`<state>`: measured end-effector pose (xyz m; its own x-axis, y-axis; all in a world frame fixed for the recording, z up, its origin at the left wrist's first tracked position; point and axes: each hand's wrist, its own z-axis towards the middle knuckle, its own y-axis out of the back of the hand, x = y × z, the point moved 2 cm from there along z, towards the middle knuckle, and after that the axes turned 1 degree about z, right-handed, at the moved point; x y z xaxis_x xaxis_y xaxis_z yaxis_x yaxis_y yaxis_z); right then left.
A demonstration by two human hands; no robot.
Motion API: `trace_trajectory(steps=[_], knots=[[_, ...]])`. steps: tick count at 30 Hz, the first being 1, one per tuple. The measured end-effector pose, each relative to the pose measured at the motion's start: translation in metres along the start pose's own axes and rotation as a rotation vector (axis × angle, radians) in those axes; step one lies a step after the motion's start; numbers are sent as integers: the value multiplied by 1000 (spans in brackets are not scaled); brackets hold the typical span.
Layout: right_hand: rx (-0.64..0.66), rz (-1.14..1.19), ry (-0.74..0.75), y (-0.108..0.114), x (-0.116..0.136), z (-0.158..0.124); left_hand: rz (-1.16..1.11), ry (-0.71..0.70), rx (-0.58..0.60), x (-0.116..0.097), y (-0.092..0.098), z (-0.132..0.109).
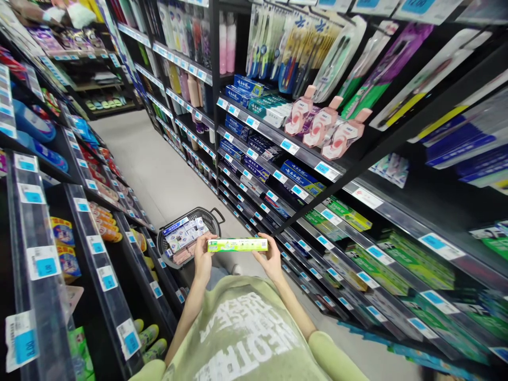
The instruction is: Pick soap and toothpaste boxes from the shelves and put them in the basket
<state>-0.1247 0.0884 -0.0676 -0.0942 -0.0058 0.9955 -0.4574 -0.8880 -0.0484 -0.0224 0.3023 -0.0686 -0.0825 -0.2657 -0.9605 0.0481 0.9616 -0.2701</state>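
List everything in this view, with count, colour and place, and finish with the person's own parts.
held box: one, green and yellow, between both hands
basket: one, dark grey, beyond the left hand
packages: several, white-blue and pink, in the basket
pink bottles: three, pink, upper right shelf
hanging packs: many, mixed colours, top right
blue boxes: many, blue, right shelves
green boxes: many, mostly green, lower right shelves
price tags: many, white and blue, shelf edges
orange containers: several, orange, left shelf
floor: one, pale grey, between the shelves
shirt: one, green with white lettering, bottom centre
left hand: one, bare, box's left end
right hand: one, bare, box's right end
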Motion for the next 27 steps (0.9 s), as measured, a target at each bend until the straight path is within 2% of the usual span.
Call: trace_trajectory(steps=[11, 27], knots=[[-19, 5, -28, 1, -4, 0, 7, 19, -20, 9, 2, 0], [-11, -16, -6, 2, -2, -3, 32, 13, 49, -1, -4, -7]])
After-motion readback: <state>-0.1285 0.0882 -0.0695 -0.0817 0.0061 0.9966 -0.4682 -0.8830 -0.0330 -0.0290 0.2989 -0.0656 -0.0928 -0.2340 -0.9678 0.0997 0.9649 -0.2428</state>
